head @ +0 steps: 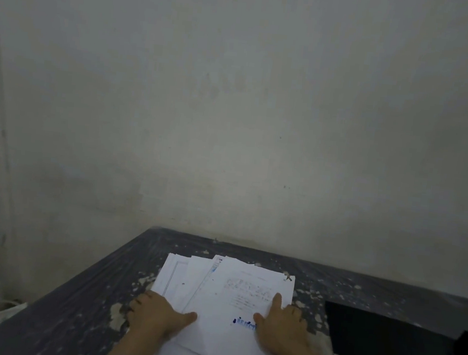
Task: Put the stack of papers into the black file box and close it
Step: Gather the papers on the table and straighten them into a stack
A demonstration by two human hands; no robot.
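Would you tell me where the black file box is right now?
In the head view, the black file box lies at lower right on the table, beside the papers.

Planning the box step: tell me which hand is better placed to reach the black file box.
Right. The right hand rests on the paper stack's right edge, next to the black file box; the left hand sits on the far side.

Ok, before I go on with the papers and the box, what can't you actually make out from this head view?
- Black file box: cut off by the right and bottom edges, too dark; open or closed unclear.
- Stack of papers: print too blurred to read; near edge runs under both wrists.
- Left hand and right hand: fingers at the stack's sides; gripping or only pressing unclear.
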